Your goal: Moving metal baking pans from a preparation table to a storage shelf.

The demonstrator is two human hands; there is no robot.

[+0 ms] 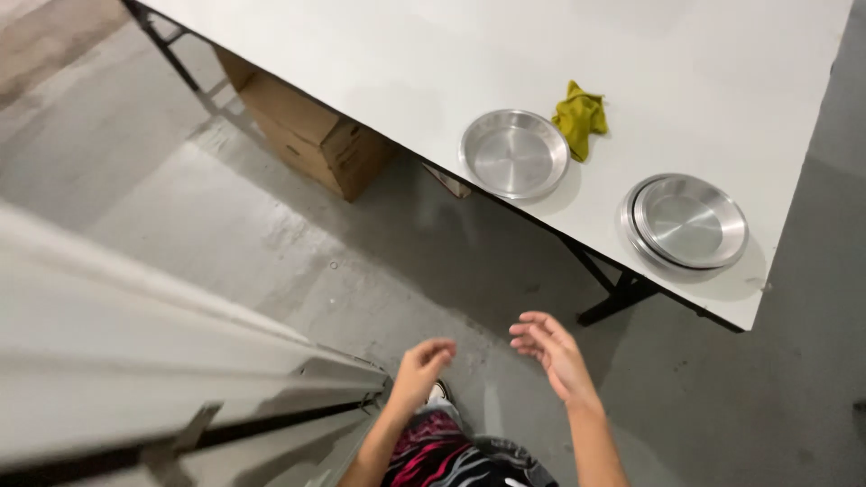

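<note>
My left hand [422, 365] hangs low in front of me with its fingers loosely curled and nothing in it. My right hand [548, 347] is beside it, palm turned inward, fingers apart and empty. Both are well short of the white table [379, 54]. On the table near its front edge sits a single shiny metal pan [514, 153]. A crumpled yellow-green cloth [580, 117] lies just behind and to the right of it. Further right stands a stack of metal pans [686, 223] close to the table's corner.
A brown cardboard box [311, 135] stands on the grey concrete floor [271, 234] under the table's left part. Black table legs [622, 293] show below the front edge. A second pale table edge [135, 343] runs across the lower left beside me.
</note>
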